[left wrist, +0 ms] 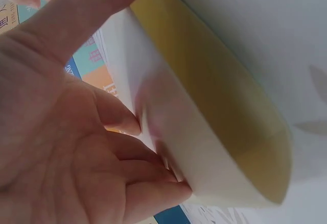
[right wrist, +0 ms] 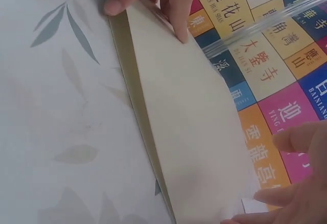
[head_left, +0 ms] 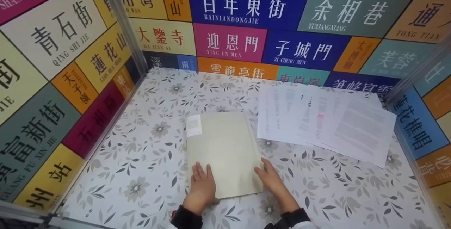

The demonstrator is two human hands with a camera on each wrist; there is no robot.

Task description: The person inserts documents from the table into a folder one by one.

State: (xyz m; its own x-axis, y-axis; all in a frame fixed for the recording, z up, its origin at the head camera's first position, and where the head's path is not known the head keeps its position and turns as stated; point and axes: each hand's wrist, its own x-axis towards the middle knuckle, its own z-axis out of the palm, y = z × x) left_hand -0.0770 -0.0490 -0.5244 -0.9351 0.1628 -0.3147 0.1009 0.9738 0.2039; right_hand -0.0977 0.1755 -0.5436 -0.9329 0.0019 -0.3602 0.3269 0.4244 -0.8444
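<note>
A cream document envelope point(head_left: 225, 148) lies flat on the table, a white label point(head_left: 194, 125) in its far left corner. Its near end gapes, and the yellowish inside point(left wrist: 219, 112) shows in the left wrist view. My left hand point(head_left: 202, 186) holds the near left corner, with the fingers point(left wrist: 153, 183) on the top face and the thumb along the mouth. At the right edge, my right hand point(head_left: 271, 178) touches the envelope near its near right corner. In the right wrist view its fingers and thumb point(right wrist: 296, 137) stand apart.
Several printed sheets point(head_left: 363, 127) lie fanned out on the right of the flower-patterned table point(head_left: 148, 158). Panels point(head_left: 246, 3) covered in coloured street-name signs enclose the back and sides, with a metal post point(head_left: 127, 21) at the back left corner.
</note>
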